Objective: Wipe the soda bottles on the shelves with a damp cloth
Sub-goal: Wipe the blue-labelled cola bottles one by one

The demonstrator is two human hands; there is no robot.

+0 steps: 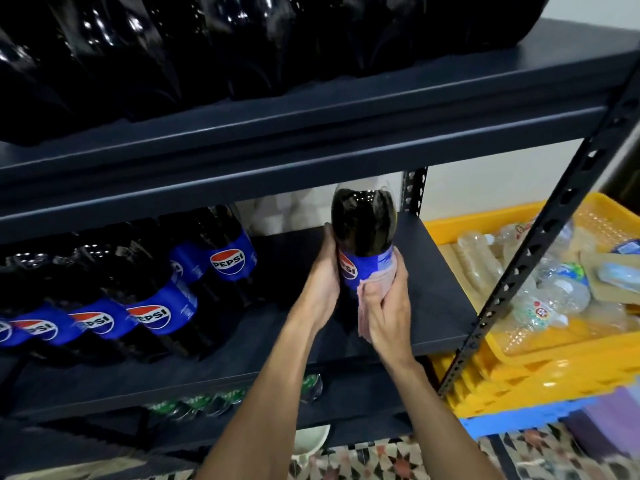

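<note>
The left hand (323,282) curls round the side of a Pepsi bottle (363,230), and the right hand (382,306) grips a pink cloth (385,271) pressed against the blue label. The bottle is between the hands, above the shelf board (433,306), its lobed base pointing up and away. Full of dark soda, it is probably heavy, and slick once damp; the stiff labelled middle looks the surest hold. More Pepsi bottles (156,306) stand left of the hands.
</note>
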